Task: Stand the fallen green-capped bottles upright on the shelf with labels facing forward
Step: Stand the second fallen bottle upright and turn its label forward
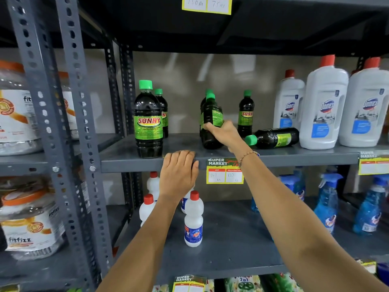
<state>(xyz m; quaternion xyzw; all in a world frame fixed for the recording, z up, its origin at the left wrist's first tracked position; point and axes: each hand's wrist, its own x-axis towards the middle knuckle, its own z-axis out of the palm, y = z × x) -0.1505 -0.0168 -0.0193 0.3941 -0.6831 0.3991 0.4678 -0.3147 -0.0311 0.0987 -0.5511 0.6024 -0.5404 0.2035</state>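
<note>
My right hand (224,133) grips a dark green-capped bottle (210,116) nearly upright on the grey shelf (273,158), its label turned to the right. Just right of it a second green-capped bottle (273,137) lies on its side, cap toward me. Upright Sunny bottles stand at the front left (148,121), behind that one (163,112), and at the back right (245,114); one more is partly hidden behind the held bottle. My left hand (179,173) rests over the shelf's front edge, fingers curled on the lip.
Large white Domex jugs (324,106) crowd the shelf's right end, touching the fallen bottle's base. A price tag (224,171) hangs on the shelf edge. Small white red-capped bottles (193,220) and blue spray bottles (327,205) fill the shelf below. Perforated uprights (69,123) stand left.
</note>
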